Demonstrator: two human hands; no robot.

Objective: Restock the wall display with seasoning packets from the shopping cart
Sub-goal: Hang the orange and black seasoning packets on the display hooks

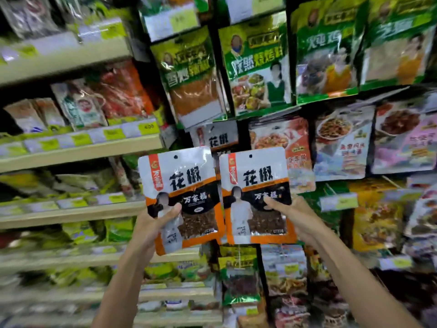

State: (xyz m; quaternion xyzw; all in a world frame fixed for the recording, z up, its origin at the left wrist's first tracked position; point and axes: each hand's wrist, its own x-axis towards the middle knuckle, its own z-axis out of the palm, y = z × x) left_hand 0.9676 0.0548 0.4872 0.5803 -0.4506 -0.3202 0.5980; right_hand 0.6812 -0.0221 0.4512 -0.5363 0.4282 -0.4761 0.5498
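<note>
Orange-trimmed packets side by side: left hand [151,223] grip pinches left packet [181,200], right hand [290,214] right packet [256,195].

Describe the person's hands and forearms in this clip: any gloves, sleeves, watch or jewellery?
Both are bare. The left hand and right hand wear no gloves, and no rings show on the visible fingers. Both forearms are uncovered down to the bottom edge of the picture: no sleeve, watch or bracelet is visible. Nails look short and unpainted, though the picture is slightly blurred.
</note>
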